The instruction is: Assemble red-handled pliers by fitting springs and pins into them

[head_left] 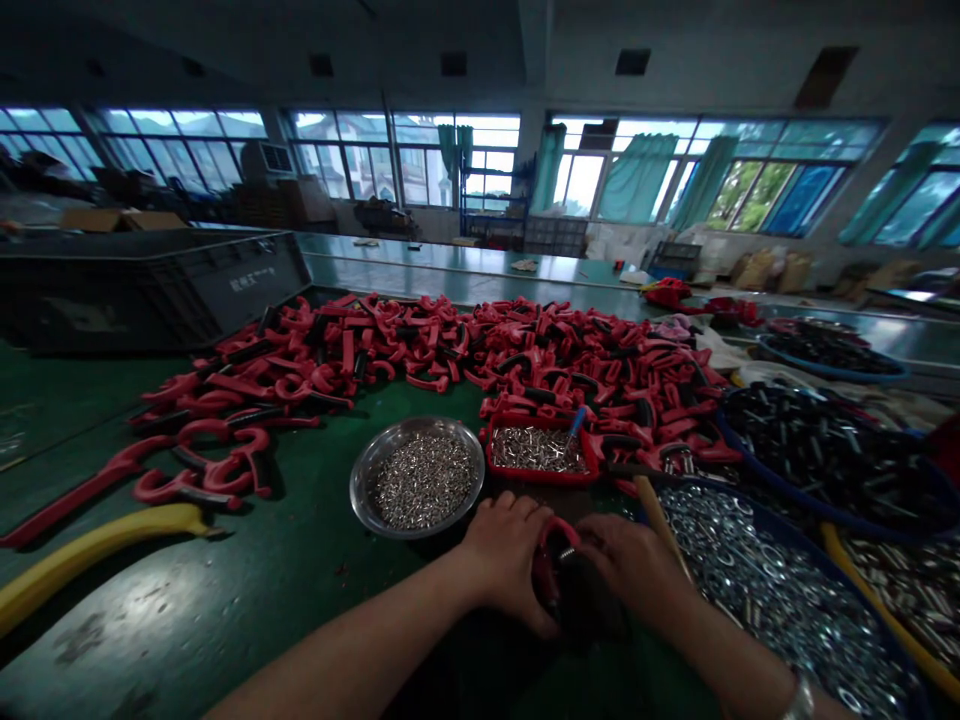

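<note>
My left hand (504,556) is closed round a red and black plastic handle part (553,562) at the near middle of the green table. My right hand (634,568) meets it from the right, fingers pinched at a small metal piece on that part. Just beyond my hands stand a round steel bowl (364,470) of small silver pins and a red tray (543,476) of similar metal pins. A large heap of red and black handle parts (465,360) spreads across the table behind them.
A blue basin of shiny washers (780,590) lies at my right, with a wooden stick (660,515) on its rim. Behind it is a basin of black parts (825,450). A yellow hose (90,550) crosses the near left. A dark crate (150,285) stands far left.
</note>
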`<state>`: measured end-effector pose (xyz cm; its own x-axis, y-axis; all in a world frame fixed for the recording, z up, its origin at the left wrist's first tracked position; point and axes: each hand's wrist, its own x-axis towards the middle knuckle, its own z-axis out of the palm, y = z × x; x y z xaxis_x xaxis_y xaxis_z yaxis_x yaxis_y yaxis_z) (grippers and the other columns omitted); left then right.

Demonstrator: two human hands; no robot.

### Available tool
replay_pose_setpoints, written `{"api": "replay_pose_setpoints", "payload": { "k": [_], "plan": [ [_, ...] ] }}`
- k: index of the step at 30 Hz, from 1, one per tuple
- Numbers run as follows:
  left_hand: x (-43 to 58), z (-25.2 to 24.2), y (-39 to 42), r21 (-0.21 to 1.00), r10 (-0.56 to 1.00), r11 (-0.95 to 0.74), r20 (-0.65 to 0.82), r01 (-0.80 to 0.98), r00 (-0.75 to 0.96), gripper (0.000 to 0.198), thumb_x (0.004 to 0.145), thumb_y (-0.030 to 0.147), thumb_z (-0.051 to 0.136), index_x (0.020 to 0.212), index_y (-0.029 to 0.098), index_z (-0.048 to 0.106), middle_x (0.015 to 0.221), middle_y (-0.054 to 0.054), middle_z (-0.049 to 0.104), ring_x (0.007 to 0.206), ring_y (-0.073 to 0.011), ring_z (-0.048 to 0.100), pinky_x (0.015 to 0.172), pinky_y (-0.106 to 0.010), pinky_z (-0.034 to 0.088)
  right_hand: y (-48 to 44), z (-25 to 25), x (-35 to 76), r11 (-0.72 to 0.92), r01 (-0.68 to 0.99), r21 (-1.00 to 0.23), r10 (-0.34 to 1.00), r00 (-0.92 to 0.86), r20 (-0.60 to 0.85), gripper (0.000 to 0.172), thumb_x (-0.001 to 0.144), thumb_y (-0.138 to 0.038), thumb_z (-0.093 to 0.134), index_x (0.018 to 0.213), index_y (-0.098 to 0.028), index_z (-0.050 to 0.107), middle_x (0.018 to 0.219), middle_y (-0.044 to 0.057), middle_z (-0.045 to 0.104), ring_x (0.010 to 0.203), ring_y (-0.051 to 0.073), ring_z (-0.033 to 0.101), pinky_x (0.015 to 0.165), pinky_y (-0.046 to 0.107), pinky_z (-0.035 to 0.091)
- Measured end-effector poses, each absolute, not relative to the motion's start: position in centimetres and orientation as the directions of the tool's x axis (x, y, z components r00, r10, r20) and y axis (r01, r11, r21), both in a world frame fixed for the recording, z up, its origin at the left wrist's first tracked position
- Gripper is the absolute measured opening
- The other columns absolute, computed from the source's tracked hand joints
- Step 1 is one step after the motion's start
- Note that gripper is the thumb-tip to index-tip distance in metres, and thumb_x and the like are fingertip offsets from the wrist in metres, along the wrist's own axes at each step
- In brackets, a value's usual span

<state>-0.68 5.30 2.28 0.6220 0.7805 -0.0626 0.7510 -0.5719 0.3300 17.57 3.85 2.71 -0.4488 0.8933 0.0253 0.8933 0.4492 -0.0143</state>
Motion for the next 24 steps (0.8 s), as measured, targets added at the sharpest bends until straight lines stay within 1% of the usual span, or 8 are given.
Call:
{"api": "replay_pose_setpoints", "payload": {
  "k": [2,6,8,14,17,19,21,24],
  "plan": [
    [-0.4,2.3,5.3,0.33,0.789,-0.565,-0.051,0.756,0.613,0.101,0.042,0.067,0.059,0.127,0.02,0.033,0.126,-0.011,0.041,0.11,-0.0329,0.036,0.094,-0.051,0.026,3.5,2.7,17.9,0.446,0.895,0.0,0.895,-0.446,0.019,0.023,0.08,-0.008,0.042,0.089,-0.019,0.061,0.084,0.005,0.064,0.078,0.016,0.059,0.068,0.026,0.047],
    [0.1,1.9,4.7,0.307,0.811,-0.551,-0.023,0.776,0.585,0.1,0.041,0.068,0.059,0.125,0.018,0.036,0.124,-0.012,0.043,0.107,-0.0329,0.038,0.092,-0.051,0.028,2.1,2.5,17.9,0.476,0.875,0.089,0.879,-0.477,-0.017,0.04,0.066,0.005,0.043,0.095,-0.018,0.061,0.09,0.008,0.063,0.082,0.024,0.058,0.064,0.033,0.049],
    [0.2,1.6,4.3,0.306,0.825,-0.534,-0.013,0.788,0.564,0.102,0.038,0.068,0.061,0.123,0.018,0.038,0.122,-0.012,0.045,0.104,-0.0324,0.04,0.091,-0.05,0.03,1.6,2.3,17.8,0.485,0.867,0.115,0.873,-0.487,-0.018,0.042,0.066,0.005,0.042,0.098,-0.017,0.06,0.093,0.008,0.062,0.084,0.024,0.057,0.066,0.033,0.05],
    [0.3,1.5,3.9,0.292,0.817,-0.541,-0.039,0.789,0.575,0.111,0.039,0.074,0.055,0.13,0.014,0.029,0.123,-0.016,0.043,0.106,-0.0367,0.038,0.087,-0.054,0.032,0.4,2.2,19.6,0.502,0.865,0.001,0.865,-0.502,0.025,0.042,0.078,-0.01,0.041,0.118,-0.018,0.049,0.102,0.01,0.061,0.09,0.022,0.058,0.075,0.036,0.05],
    [0.6,2.1,4.4,0.23,0.759,-0.624,-0.05,0.747,0.649,0.113,0.038,0.072,0.057,0.131,0.015,0.028,0.12,-0.016,0.045,0.101,-0.0364,0.042,0.084,-0.055,0.033,-0.8,2.8,21.9,0.312,0.95,0.025,0.942,-0.312,0.123,0.037,0.08,-0.028,0.043,0.114,-0.017,0.053,0.104,0.014,0.061,0.089,0.029,0.059,0.071,0.043,0.05],
    [0.8,2.3,4.9,0.221,0.709,-0.683,-0.03,0.696,0.705,0.107,0.04,0.071,0.058,0.128,0.015,0.034,0.121,-0.015,0.045,0.101,-0.034,0.043,0.087,-0.052,0.034,-1.6,3.0,23.5,0.127,0.992,-0.009,0.982,-0.124,0.143,0.046,0.078,-0.04,0.044,0.116,-0.014,0.052,0.104,0.017,0.061,0.086,0.033,0.06,0.067,0.047,0.05],
    [1.0,2.2,5.1,0.246,0.685,-0.705,-0.006,0.665,0.728,0.103,0.041,0.071,0.058,0.125,0.014,0.037,0.124,-0.014,0.044,0.104,-0.0319,0.042,0.089,-0.047,0.035,-2.0,3.0,24.8,0.008,0.994,-0.11,0.998,-0.002,0.056,0.057,0.075,-0.044,0.045,0.122,-0.013,0.046,0.101,0.017,0.063,0.081,0.033,0.061,0.067,0.048,0.048],
    [1.1,1.9,5.1,0.274,0.706,-0.684,0.015,0.676,0.708,0.104,0.04,0.072,0.057,0.124,0.013,0.037,0.125,-0.013,0.043,0.105,-0.0311,0.042,0.09,-0.045,0.035,-1.7,3.0,25.5,-0.112,0.934,-0.341,0.993,0.092,-0.075,0.067,0.072,-0.037,0.046,0.131,-0.01,0.032,0.092,0.013,0.066,0.078,0.03,0.062,0.068,0.044,0.048]
  ]
}}
